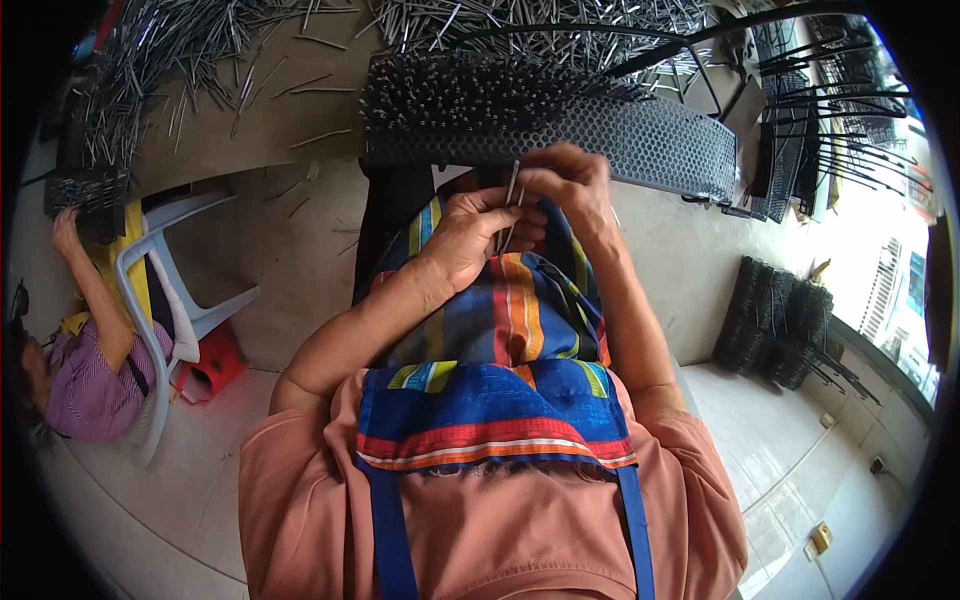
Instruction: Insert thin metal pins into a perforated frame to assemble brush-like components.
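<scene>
My left hand is closed around thin grey metal rods above my lap, their upper ends poking out past the thumb. My right hand meets it from the right, with fingertips pinched at the upper part of a rod. How many rods are held is hard to make out. Just beyond both hands lies a long black rack with a honeycomb of holes. Dark rods stand packed in its left part, while holes show bare on the right. A colourful striped apron covers my lap.
Loose metal rods heap behind the rack, and more lie on the table's left. Another person works at far left near a pale plastic chair and a red container. Black racks stand right; dark bundles sit on the floor.
</scene>
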`<state>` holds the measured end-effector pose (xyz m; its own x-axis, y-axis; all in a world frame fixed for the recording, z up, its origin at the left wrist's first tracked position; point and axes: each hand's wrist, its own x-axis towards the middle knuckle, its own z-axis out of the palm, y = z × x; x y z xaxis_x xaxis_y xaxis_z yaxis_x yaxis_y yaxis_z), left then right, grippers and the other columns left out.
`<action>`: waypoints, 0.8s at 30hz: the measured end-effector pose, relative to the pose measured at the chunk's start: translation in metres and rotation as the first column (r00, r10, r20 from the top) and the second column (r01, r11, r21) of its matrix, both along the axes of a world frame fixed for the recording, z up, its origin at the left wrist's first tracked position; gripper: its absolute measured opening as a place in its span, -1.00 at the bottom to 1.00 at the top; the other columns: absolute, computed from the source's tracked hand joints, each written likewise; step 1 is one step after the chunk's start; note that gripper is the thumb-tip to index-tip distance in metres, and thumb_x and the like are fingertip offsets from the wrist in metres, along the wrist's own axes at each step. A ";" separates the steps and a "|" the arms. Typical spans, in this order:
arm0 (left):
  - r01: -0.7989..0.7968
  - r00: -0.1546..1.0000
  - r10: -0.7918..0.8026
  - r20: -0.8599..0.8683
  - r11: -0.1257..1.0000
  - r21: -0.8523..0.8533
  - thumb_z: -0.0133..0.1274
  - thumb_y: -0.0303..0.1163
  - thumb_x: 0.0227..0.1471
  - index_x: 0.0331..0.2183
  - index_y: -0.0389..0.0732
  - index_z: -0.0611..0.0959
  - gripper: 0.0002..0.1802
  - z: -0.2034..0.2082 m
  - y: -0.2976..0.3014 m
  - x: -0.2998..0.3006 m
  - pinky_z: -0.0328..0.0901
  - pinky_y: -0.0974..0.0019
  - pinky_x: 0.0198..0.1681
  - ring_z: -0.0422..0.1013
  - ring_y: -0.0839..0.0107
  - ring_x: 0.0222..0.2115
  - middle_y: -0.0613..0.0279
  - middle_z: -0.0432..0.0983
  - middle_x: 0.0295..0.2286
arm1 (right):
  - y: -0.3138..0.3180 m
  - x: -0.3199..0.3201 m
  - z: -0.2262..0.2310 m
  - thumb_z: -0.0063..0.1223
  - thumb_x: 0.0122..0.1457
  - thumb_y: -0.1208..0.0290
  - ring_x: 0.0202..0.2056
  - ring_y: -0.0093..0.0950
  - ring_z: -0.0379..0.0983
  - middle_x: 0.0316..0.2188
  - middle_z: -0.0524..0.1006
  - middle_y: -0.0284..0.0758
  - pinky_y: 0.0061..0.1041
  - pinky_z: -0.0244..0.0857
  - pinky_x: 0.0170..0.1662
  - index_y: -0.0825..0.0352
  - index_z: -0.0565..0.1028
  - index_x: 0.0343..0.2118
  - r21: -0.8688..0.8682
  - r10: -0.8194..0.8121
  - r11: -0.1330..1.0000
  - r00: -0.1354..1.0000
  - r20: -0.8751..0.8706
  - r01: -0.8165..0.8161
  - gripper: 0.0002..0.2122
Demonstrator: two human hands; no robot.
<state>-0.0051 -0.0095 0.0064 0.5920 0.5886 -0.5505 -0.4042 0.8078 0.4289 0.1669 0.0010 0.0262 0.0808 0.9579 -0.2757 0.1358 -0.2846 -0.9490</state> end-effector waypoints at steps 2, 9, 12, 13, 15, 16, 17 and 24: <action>0.090 0.996 -0.091 0.024 0.996 0.018 -0.02 -0.47 0.17 -0.20 -0.30 0.62 -0.80 -0.006 0.000 0.001 0.50 0.32 -0.31 0.58 0.34 -0.40 0.08 0.62 -0.37 | -0.004 0.003 -0.014 0.23 0.00 0.53 -0.49 -0.62 0.46 -0.51 0.58 -0.36 -0.62 0.32 -0.44 0.41 0.59 -0.41 -0.055 0.031 0.998 0.997 -0.072 -0.035 -0.90; 0.115 0.992 -0.113 -0.063 0.993 0.033 -0.05 -0.47 0.18 -0.23 -0.31 0.62 -0.81 0.003 0.007 0.000 0.50 0.33 -0.32 0.57 0.33 -0.43 0.07 0.61 -0.37 | 0.012 0.002 0.001 0.25 -0.01 0.49 -0.53 -0.69 0.40 -0.59 0.55 -0.40 -0.64 0.31 -0.44 0.43 0.60 -0.43 -0.162 0.043 0.984 0.983 -0.178 -0.072 -0.88; 0.019 0.999 -0.018 -0.047 0.999 0.028 -0.08 -0.48 0.18 -0.23 -0.31 0.61 -0.80 0.003 0.007 0.001 0.49 0.35 -0.35 0.57 0.33 -0.45 0.07 0.61 -0.38 | 0.008 0.003 0.005 0.26 -0.04 0.50 -0.53 -0.68 0.40 -0.60 0.55 -0.39 -0.61 0.32 -0.44 0.44 0.60 -0.44 -0.127 0.114 0.985 0.993 -0.032 -0.118 -0.87; 0.010 0.999 -0.009 -0.042 1.000 0.018 -0.08 -0.49 0.17 -0.23 -0.31 0.61 -0.80 0.001 0.006 0.001 0.49 0.35 -0.35 0.57 0.33 -0.45 0.07 0.61 -0.38 | 0.006 0.004 0.002 0.26 -0.05 0.50 -0.53 -0.67 0.40 -0.60 0.56 -0.39 -0.60 0.32 -0.43 0.45 0.60 -0.45 -0.123 0.183 0.977 0.981 0.058 -0.175 -0.86; 0.045 0.998 -0.043 -0.045 0.998 0.041 -0.07 -0.47 0.18 -0.24 -0.32 0.61 -0.81 -0.001 0.005 -0.001 0.50 0.34 -0.36 0.57 0.33 -0.46 0.06 0.61 -0.39 | -0.001 0.000 -0.003 0.26 -0.06 0.50 -0.54 -0.69 0.39 -0.62 0.53 -0.41 -0.61 0.29 -0.46 0.43 0.61 -0.47 -0.129 0.059 0.990 0.998 -0.036 -0.063 -0.89; 0.077 0.994 -0.072 -0.080 0.995 0.064 -0.05 -0.46 0.18 -0.26 -0.32 0.62 -0.81 0.001 0.004 -0.003 0.50 0.33 -0.36 0.57 0.33 -0.46 0.07 0.62 -0.40 | -0.003 -0.002 -0.004 0.25 -0.04 0.51 -0.58 -0.70 0.35 -0.64 0.52 -0.42 -0.63 0.23 -0.51 0.42 0.61 -0.47 -0.137 -0.007 0.991 0.997 -0.074 -0.004 -0.90; 0.109 0.988 -0.098 -0.117 0.990 0.087 -0.03 -0.44 0.18 -0.27 -0.32 0.63 -0.80 0.003 0.005 -0.004 0.50 0.33 -0.36 0.57 0.33 -0.47 0.07 0.62 -0.41 | -0.002 -0.002 -0.004 0.24 -0.01 0.52 -0.61 -0.72 0.32 -0.66 0.50 -0.43 -0.65 0.18 -0.55 0.42 0.61 -0.46 -0.148 -0.070 0.988 0.991 -0.115 0.053 -0.91; 0.232 0.971 -0.231 -0.057 0.973 0.005 0.04 -0.36 0.15 -0.20 -0.29 0.61 -0.77 0.010 -0.001 -0.005 0.52 0.31 -0.35 0.59 0.29 -0.45 0.09 0.62 -0.42 | 0.000 0.003 -0.003 0.19 0.06 0.55 -0.70 -0.69 0.29 -0.71 0.45 -0.43 -0.66 0.12 -0.64 0.40 0.57 -0.47 -0.261 -0.062 0.964 0.919 -0.389 -0.045 -0.95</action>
